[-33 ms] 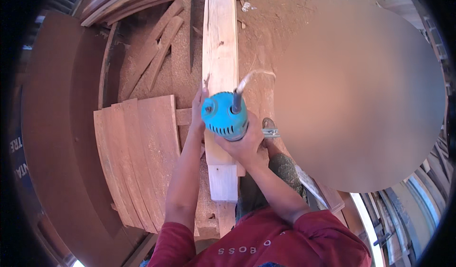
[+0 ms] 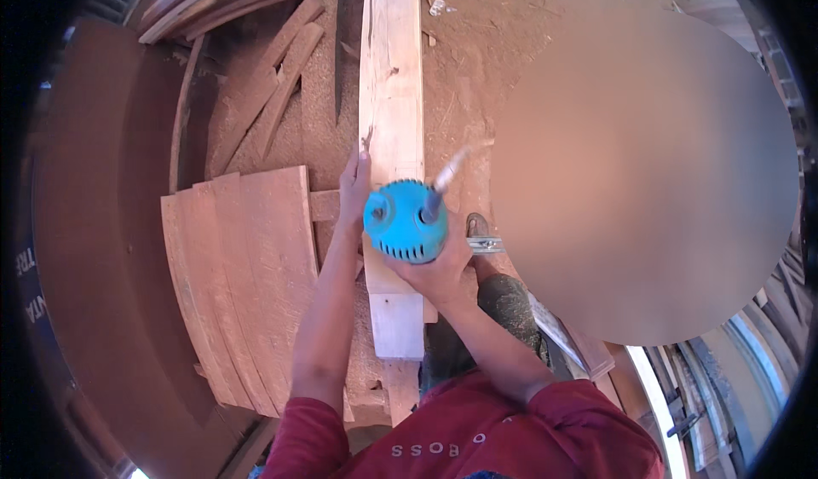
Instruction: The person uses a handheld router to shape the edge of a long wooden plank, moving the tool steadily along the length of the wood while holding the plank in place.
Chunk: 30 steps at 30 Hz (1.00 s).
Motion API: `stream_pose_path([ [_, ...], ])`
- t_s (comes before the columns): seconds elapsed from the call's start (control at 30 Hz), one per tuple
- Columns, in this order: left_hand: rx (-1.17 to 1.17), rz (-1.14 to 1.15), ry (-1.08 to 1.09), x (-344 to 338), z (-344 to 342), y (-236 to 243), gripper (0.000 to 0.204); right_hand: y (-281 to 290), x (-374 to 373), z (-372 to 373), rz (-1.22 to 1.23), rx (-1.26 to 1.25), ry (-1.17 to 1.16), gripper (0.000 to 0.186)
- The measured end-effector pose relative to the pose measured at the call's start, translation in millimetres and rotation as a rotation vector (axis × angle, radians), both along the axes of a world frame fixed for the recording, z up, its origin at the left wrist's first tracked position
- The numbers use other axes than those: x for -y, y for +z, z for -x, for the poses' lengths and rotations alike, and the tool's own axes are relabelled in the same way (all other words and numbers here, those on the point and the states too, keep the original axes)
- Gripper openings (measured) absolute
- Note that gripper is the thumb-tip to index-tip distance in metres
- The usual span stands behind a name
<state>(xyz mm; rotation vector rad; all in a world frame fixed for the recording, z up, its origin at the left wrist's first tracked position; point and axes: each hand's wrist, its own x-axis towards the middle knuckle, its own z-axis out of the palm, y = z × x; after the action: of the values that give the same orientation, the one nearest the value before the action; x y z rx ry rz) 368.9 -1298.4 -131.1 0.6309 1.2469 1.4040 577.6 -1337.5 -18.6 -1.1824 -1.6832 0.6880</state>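
**A:** Scanning left to right, what's at the edges?

**B:** Far left: a big dark curved panel [image 2: 94,249], fills that whole side. Next to it, a stack of reddish boards [image 2: 247,283] lying flat, right edge just beside my left forearm. Above them, loose slats [image 2: 264,95] fanned out on sawdust-covered ground [image 2: 477,44].

**A:** Left hand?

**B:** My left hand [image 2: 354,191] lies on the left edge of the pale plank [image 2: 392,95], fingers together and flat along the wood, thumb side toward the tool. Pressing on the plank, not wrapped round it.

**A:** Plank position?

**B:** Runs from top of frame straight down toward me, centre of view. Near end stops just past my hands, over a narrower offcut [image 2: 400,385]. A short cross piece [image 2: 324,204] butts from the reddish boards to its left edge.

**A:** Tool?

**B:** The blue power tool [image 2: 407,221] stands upright on the plank, vented cap facing me, cord [image 2: 447,174] leaving up and right. My right hand [image 2: 443,268] is clamped on its body from below, fingers curled round it.

**A:** Room on the right?

**B:** Tight. My knee [image 2: 503,300] sits just beside the plank's right edge, a metal piece [image 2: 481,242] touching near it. Beyond that, a large blurred area; can't tell what's there. Open ground only at upper right of the plank.
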Motion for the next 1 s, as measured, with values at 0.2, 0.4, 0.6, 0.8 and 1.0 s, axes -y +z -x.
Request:
stream_pose_path([
  [0.2, -0.566, 0.209, 0.133, -1.7, -15.6, 53.8, 0.056, -56.7, 40.7, 1.5, 0.161, -0.310, 0.054, 0.059],
  [0.4, -0.572, 0.223, 0.144, -1.0, -16.1, 56.9, 0.056, -53.6, 4.9, 13.4, 0.089, -0.402, 0.059, 0.034],
  [0.6, -0.554, 0.231, 0.140, -3.4, -14.4, 44.4, 0.055, -90.1, -48.7, 25.3, 0.375, -0.216, -0.122, 0.053],
  [0.8, -0.741, 0.223, 0.090, -1.1, -9.5, 44.9, 0.055, -33.3, -119.8, 60.9, -0.185, -0.155, 0.026, 0.071],
  [1.0, -0.750, 0.263, 0.110, -3.3, -12.6, 51.0, 0.056, -39.0, -172.7, 79.1, -0.228, -0.284, -0.021, 0.076],
])
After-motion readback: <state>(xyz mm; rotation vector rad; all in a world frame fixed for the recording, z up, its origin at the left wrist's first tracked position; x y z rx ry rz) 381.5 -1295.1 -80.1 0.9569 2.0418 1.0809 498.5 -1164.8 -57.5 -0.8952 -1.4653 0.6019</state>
